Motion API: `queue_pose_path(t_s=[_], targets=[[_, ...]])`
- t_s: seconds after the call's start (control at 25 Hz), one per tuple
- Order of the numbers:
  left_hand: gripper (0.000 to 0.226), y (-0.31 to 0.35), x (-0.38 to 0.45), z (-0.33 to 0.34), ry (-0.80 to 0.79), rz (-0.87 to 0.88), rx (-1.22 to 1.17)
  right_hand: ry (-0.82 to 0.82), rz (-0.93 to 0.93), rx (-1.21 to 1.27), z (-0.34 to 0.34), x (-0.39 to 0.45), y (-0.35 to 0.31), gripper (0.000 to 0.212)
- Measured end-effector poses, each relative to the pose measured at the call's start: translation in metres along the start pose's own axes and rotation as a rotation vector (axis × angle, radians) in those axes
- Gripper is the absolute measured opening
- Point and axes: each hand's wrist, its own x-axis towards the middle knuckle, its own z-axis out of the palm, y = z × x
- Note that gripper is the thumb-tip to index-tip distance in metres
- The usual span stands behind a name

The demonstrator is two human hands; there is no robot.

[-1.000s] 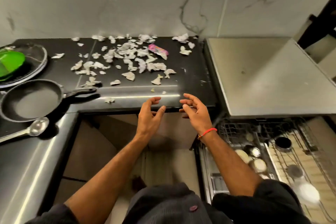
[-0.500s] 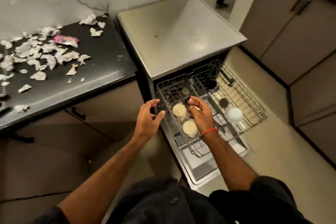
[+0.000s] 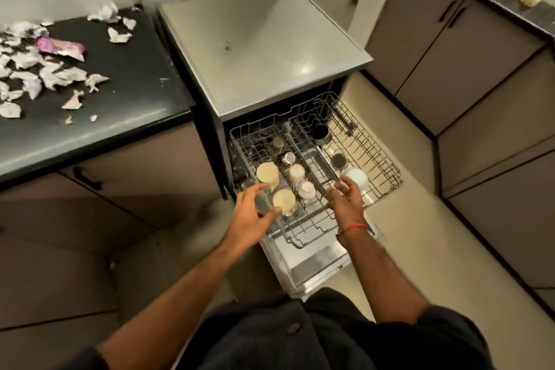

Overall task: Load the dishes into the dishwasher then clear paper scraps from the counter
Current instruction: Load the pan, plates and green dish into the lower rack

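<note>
The glossy black stone counter (image 3: pixel 126 93) carries crumpled white paper scraps (image 3: pixel 57 75) (one pink wrapper (image 3: pixel 60 46) among them). Beside it the grey dishwasher's wire rack (image 3: pixel 372 159) is pulled out over beige floor, holding upturned cream cups (image 3: pixel 267 173). My left hand (image 3: pixel 250 216) and right hand (image 3: pixel 345 198) hover over its front, fingers spread, gripping nothing.

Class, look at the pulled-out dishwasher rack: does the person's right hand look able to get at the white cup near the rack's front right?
Probably yes. The right hand hovers open just beside the white cup, which sits upside down in the rack with nothing over it.
</note>
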Motion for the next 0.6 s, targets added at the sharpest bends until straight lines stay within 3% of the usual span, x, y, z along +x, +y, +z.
queue_pose_path(t_s=[0.2, 0.4, 0.6], targets=[[0.067, 0.002, 0.019, 0.03, 0.068, -0.091, 0.033, -0.07, 0.046, -0.036, -0.021, 0.053, -0.013, 0.047], [0.079, -0.001, 0.051, 0.125, 0.225, -0.299, 0.001, -0.22, 0.051, -0.189, -0.094, 0.132, -0.002, 0.051], [0.101, 0.011, 0.069, 0.221, 0.254, -0.453, 0.208, -0.354, 0.055, -0.397, -0.158, 0.205, 0.021, 0.101]])
